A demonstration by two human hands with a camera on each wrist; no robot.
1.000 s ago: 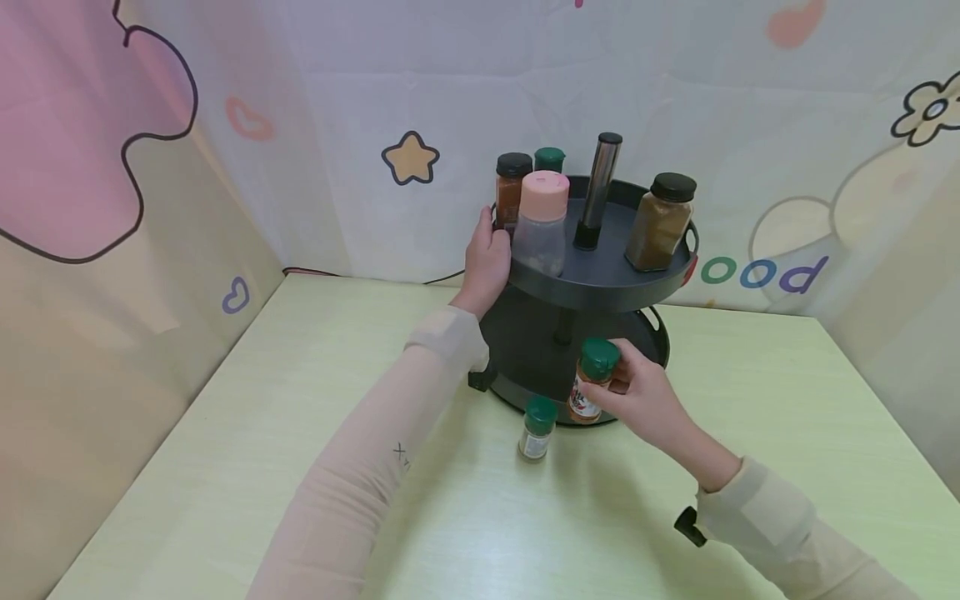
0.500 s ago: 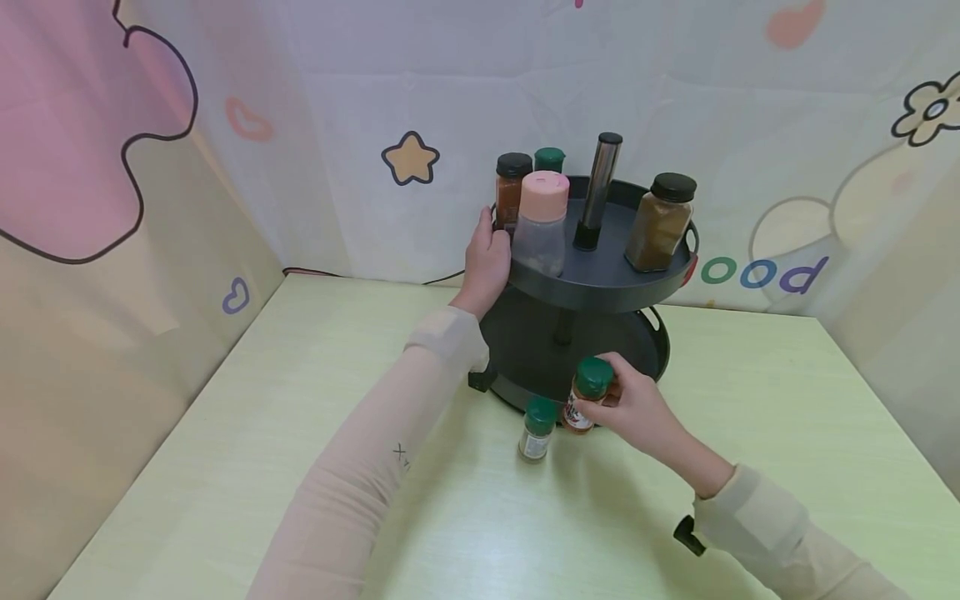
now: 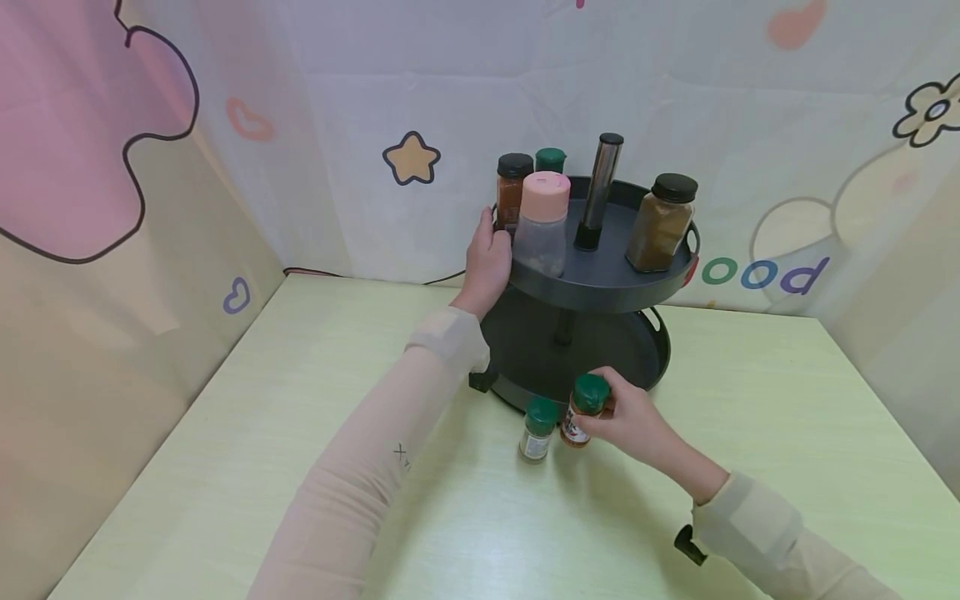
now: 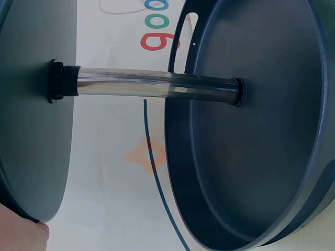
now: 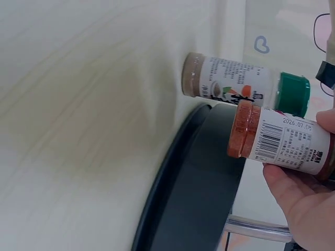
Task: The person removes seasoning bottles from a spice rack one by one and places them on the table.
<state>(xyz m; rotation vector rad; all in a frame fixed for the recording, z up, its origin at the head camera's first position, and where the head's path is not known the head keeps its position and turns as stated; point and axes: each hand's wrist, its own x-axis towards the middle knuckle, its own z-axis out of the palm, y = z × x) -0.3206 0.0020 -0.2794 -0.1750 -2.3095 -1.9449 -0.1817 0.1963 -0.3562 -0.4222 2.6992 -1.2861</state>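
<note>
My right hand (image 3: 633, 421) pinches a spice jar (image 5: 290, 138) of red powder with a green cap, held just in front of the lower tray (image 3: 517, 350). In the right wrist view its base is off the table. Beside it a second spice jar (image 3: 536, 433), pale with a green cap, stands upright on the table. My left hand (image 3: 486, 262) grips the left rim of the upper tray (image 3: 592, 292) on a black two-tier spice rack. Only part of that hand (image 4: 23, 230) shows in the left wrist view, at the tray's edge.
On the upper tray stand a pink-capped bottle (image 3: 543, 225), a black-capped jar of brown powder (image 3: 660, 225), a black-capped reddish jar (image 3: 513, 187) and a green-capped jar (image 3: 550, 160). A metal post (image 4: 125, 83) joins the tiers. A printed curtain (image 3: 337, 167) hangs behind the table (image 3: 360, 358).
My right hand has carried the red spice jar down and slightly left, from over the lower tray's front rim to beside the pale jar. My left hand has stayed put.
</note>
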